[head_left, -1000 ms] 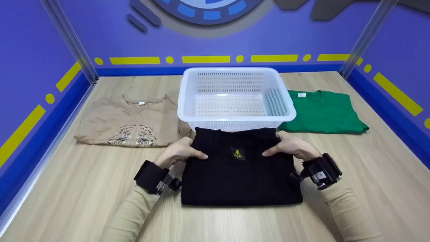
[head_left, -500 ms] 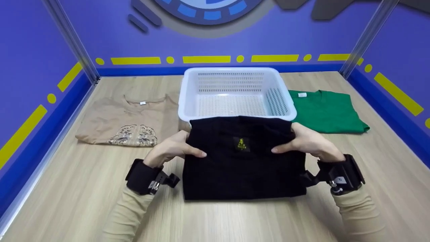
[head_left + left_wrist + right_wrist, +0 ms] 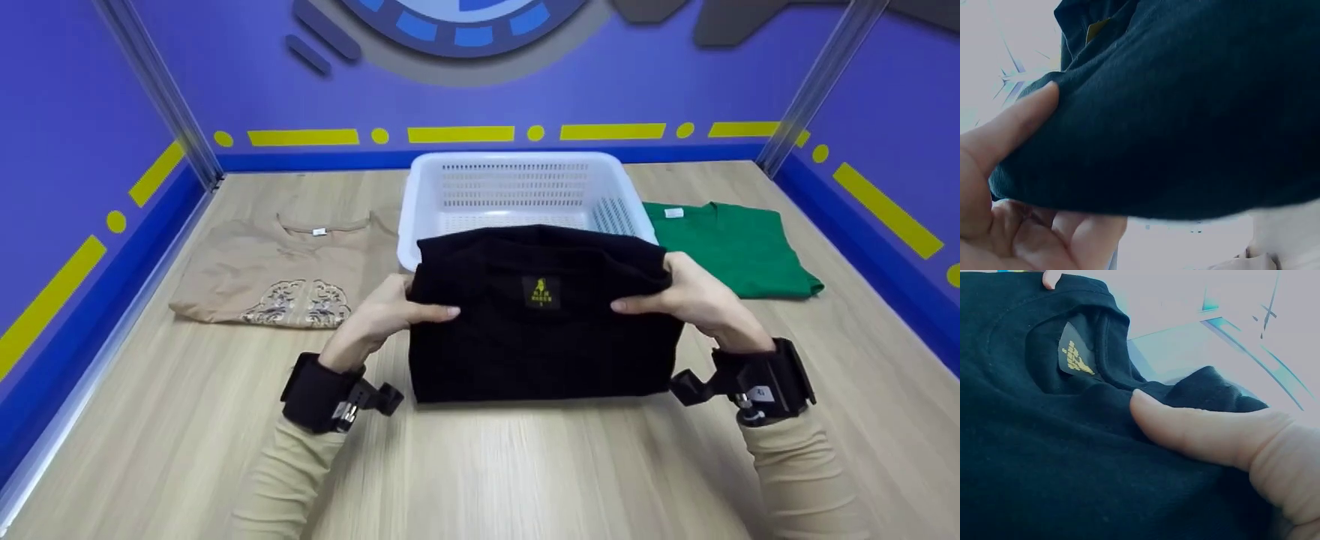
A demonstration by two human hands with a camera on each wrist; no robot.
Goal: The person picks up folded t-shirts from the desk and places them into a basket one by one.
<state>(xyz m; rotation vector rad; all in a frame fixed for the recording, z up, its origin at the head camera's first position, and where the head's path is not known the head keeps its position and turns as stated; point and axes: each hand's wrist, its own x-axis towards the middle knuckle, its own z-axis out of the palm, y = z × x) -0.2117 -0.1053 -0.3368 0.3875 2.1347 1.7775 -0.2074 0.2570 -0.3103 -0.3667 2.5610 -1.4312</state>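
A folded black T-shirt [image 3: 540,345] with a yellow-printed neck label is held up in front of the white basket [image 3: 409,225], covering its near rim. My left hand [image 3: 379,313] grips the shirt's left edge, thumb on the near face; in the left wrist view its fingers [image 3: 1092,239] pass beneath the cloth. At the other edge my right hand [image 3: 701,300] holds the shirt the same way, its thumb [image 3: 1190,430] lying along the fabric near the collar. The right hand's other fingers are hidden behind the cloth.
A folded tan T-shirt [image 3: 255,255] with a dark ornate print lies on the wooden table [image 3: 480,472] left of the basket. To the right lies a folded green T-shirt [image 3: 727,247], partly behind the basket. Purple walls [image 3: 300,90] enclose the back and sides.
Both hands have raised the black T-shirt off the table and moved it forward, so it now overlaps the basket's front. The basket and the other two shirts have stayed put.
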